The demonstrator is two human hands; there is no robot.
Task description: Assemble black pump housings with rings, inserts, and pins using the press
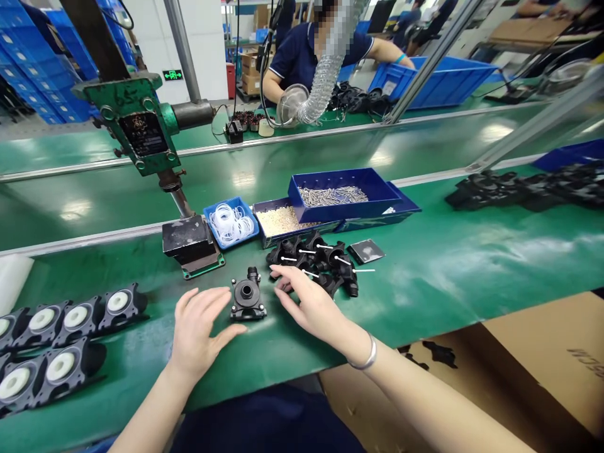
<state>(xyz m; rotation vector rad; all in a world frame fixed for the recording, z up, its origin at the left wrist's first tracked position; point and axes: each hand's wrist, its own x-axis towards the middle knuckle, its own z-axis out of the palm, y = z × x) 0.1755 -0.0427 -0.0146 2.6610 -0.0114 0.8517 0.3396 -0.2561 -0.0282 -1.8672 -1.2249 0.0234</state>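
Note:
A black pump housing [246, 294] with a short spout and screws at its corners lies on the green bench between my hands. My left hand [201, 327] is beside its left edge, thumb and fingers apart, holding nothing. To its right hovers my right hand [309, 302], fingers spread and likewise without anything in it. Behind that hand sits a cluster of black pump covers [325, 258] with thin white shafts sticking out. Rows of black housings with white round rotors [75, 316] stand at the left.
A green press [141, 126] with a black block [189, 236] rises behind. Blue trays hold white rings [231, 220], small pale pieces [283, 221] and screws [335, 196]. A flat dark square [367, 251] lies right. A co-worker [302, 60] sits across; a cardboard box [542, 358] stands below.

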